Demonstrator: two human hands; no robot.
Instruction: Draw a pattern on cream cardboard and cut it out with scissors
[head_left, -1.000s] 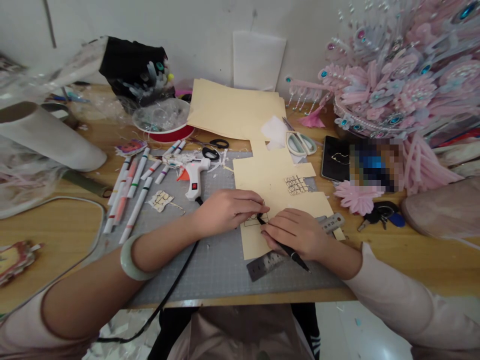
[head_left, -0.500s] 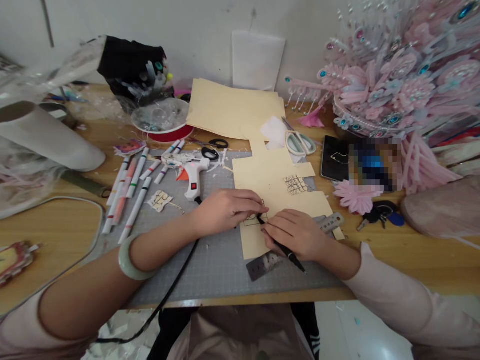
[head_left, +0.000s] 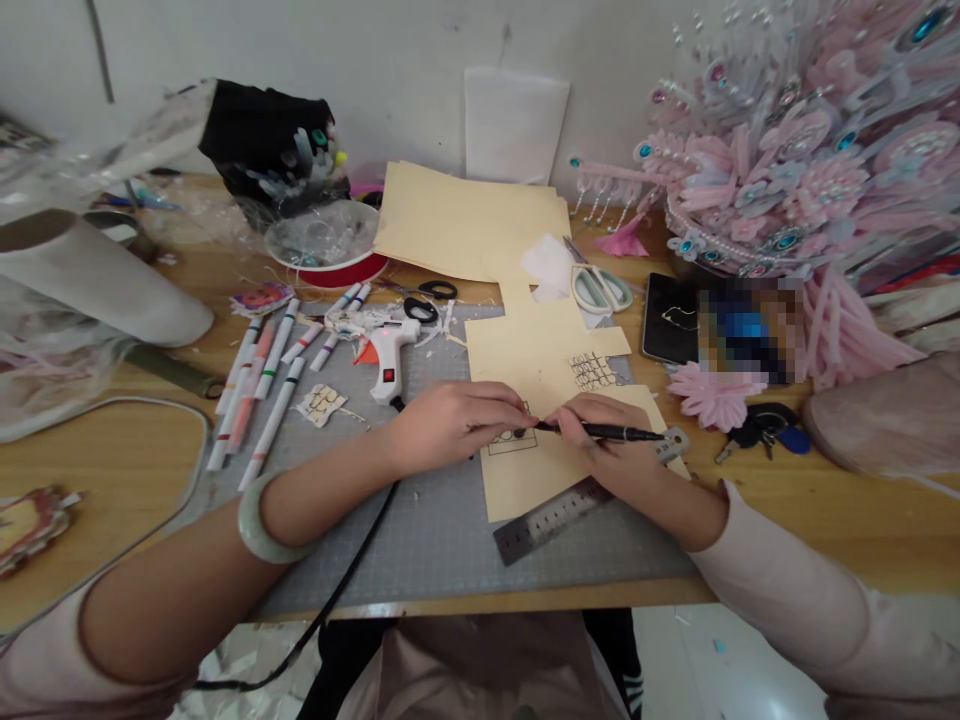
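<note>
- The right hand [head_left: 611,450] is nearly closed, a black pen [head_left: 611,431] held between thumb and fingers, lying almost level.
- The left hand [head_left: 446,425] has its fingers close together, slightly bent, their tips at the pen's left end; whether they grip anything cannot be told.
- The cream sheet [head_left: 514,350] lies flat on a gray cutting mat [head_left: 442,540] on the tabletop [head_left: 847,530], partly under both hands.
- It bears a black rectangular outline with curved lines inside, partly covered by the left fingers.
- A metal ruler [head_left: 546,520] passes beneath the right hand.
</note>
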